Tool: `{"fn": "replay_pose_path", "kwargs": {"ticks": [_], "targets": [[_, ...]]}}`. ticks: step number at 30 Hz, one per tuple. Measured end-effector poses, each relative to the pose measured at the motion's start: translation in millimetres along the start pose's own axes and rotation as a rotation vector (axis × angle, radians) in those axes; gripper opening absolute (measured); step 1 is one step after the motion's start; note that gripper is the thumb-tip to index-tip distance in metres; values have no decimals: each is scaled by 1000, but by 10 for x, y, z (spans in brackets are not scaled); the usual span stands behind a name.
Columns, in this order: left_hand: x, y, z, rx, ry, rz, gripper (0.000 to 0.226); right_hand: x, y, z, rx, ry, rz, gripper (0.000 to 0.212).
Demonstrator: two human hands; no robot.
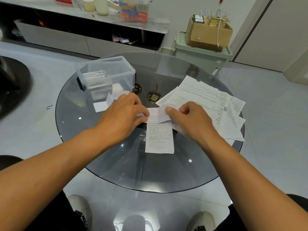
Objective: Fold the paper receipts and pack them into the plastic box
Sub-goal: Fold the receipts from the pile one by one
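Between plastic box (106,70) and loose receipts (216,104), left hand (123,114) and right hand (188,120) pinch a receipt (159,130).

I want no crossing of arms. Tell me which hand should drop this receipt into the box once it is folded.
Left, probably. The plastic box stands on the table's far left, just beyond the left hand. The right hand sits beside the loose papers and would have to cross over. Both hold the receipt.

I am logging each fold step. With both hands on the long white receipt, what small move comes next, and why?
Probably press the fold flat: the left hand and right hand pinch the long white paper receipt at its turned-over far end, which is still uncreased, while its near part lies flat on the round grey glass table.
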State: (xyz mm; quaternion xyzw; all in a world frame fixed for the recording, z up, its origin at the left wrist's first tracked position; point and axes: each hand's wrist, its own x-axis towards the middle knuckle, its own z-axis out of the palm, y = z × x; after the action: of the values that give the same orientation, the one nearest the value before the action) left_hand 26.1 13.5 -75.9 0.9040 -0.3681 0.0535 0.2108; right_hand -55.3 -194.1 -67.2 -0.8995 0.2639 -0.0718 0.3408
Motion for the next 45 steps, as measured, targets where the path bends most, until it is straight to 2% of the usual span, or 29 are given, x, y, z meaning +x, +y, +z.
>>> {"fn": "replay_pose_path", "kwargs": {"ticks": [4, 6, 9, 11, 13, 15, 19, 22, 24, 25, 28, 30, 32, 34, 36, 39, 41, 43, 45], "targets": [[16, 5, -12, -20, -103, 32, 25, -71, -93, -30, 337, -35, -15, 38], [16, 13, -17, -65, -104, 6, 28, -124, -147, -46, 404, -49, -107, 35], [28, 19, -33, -260, -90, -108, 56, -185, -171, -36, 335, -128, -268, 29], [39, -12, -73, -343, -83, -146, 77, -205, -147, 3, 191, -177, -338, 27], [42, -52, -116, -369, -99, -133, 87, -200, -109, 46, 34, -180, -414, 29], [28, -85, -148, -320, -119, -73, 75, -179, -94, 72, -84, -164, -489, 29], [3, -141, -101, -95, -106, 84, 21, -131, -84, 81, -58, -162, -437, 35], [22, -149, -106, -167, -69, 51, 6, -125, -90, 116, -24, -125, -370, 51], [35, -161, -135, -264, -77, -19, 7, -118, -90, 131, -33, -116, -384, 54], [38, -167, -144, -298, -92, -35, 8, -105, -89, 131, -18, -112, -403, 49], [36, -173, -197, -375, -189, -52, 10, -79, -85, 111, 24, -101, -483, 19], [25, -168, -252, -390, -258, -80, 9, -63, -79, 88, -51, -96, -562, 9], [12, -121, -288, -360, -267, -111, 20, -54, -77, 58, -154, -82, -672, 11], [-7, -63, -300, -325, -196, -173, 30, -55, -72, 39, -249, -44, -782, 19], [-9, -31, -302, -346, -136, -280, 28, -75, -77, 33, -284, -1, -840, 25], [-2, -2, -331, -589, -200, -447, 28, -99, -81, 66, -249, 31, -855, 25], [8, -8, -344, -820, -246, -515, 41, -101, -76, 96, -218, 6, -846, 24], [4, -14, -350, -924, -232, -503, 57, -113, -78, 130, -186, -45, -816, 22], [1, -4, -360, -901, -202, -427, 65, -141, -88, 142, -136, -94, -755, 18]]}}
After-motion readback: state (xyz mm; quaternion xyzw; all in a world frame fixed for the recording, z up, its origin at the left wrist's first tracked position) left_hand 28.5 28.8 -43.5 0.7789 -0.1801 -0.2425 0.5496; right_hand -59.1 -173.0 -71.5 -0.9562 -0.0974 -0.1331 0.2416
